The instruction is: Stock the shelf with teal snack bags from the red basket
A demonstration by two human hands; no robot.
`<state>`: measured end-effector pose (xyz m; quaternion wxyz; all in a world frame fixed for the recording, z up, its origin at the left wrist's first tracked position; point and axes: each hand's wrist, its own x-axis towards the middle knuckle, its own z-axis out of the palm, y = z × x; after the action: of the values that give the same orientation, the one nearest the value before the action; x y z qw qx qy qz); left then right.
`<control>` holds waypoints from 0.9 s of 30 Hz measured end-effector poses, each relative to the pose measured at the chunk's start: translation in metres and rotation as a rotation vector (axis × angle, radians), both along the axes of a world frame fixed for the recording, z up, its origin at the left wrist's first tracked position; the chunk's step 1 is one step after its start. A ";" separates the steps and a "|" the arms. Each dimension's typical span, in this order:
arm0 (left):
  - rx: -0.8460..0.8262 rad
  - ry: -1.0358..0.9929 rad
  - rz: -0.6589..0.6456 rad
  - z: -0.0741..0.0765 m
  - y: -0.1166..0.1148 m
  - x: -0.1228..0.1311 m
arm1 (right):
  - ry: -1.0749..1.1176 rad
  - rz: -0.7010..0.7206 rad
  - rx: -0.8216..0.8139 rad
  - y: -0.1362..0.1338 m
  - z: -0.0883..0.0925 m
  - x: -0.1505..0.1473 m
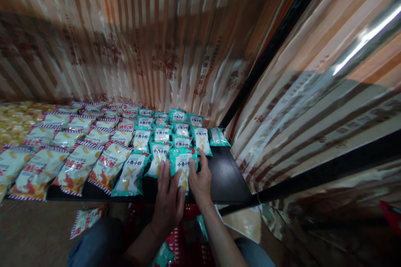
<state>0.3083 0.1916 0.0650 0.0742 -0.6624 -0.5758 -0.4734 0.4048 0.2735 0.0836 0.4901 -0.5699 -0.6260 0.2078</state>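
Note:
A teal-and-white snack bag (pixel 182 162) with black characters stands at the front of a group of matching bags. My right hand (pixel 200 180) has its thumb on the front of this bag and its index finger along the right edge. At the lower left side of the same bag is my left hand (pixel 169 195), fingers stretched out and pointing forward. Its fingertips also overlap a neighbouring teal bag (pixel 159 152). Farther left, another teal bag (pixel 130 175) leans near the table's front edge.
Several white bags with striped edges (pixel 79 164) fill the table's left half, with yellow packets (pixel 12 121) beyond. The black table (pixel 228 175) ends at right near a dark post (pixel 250 79). Below are a red basket (pixel 177 242) and a fallen bag (pixel 86 219). Printed plastic sheeting (pixel 140 41) hangs behind.

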 end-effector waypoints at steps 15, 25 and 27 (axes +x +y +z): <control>-0.045 0.223 0.075 -0.019 0.020 0.008 | -0.064 0.076 -0.079 0.018 -0.021 0.016; -0.045 0.331 0.093 -0.018 0.024 0.007 | 0.052 0.266 -0.120 0.033 -0.008 0.023; -0.043 0.308 0.095 -0.017 0.024 0.007 | 0.060 0.240 -0.098 0.043 -0.004 0.024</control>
<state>0.3157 0.2153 0.0480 0.1696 -0.7007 -0.5982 -0.3498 0.4286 0.3160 0.0795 0.4518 -0.5077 -0.6638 0.3122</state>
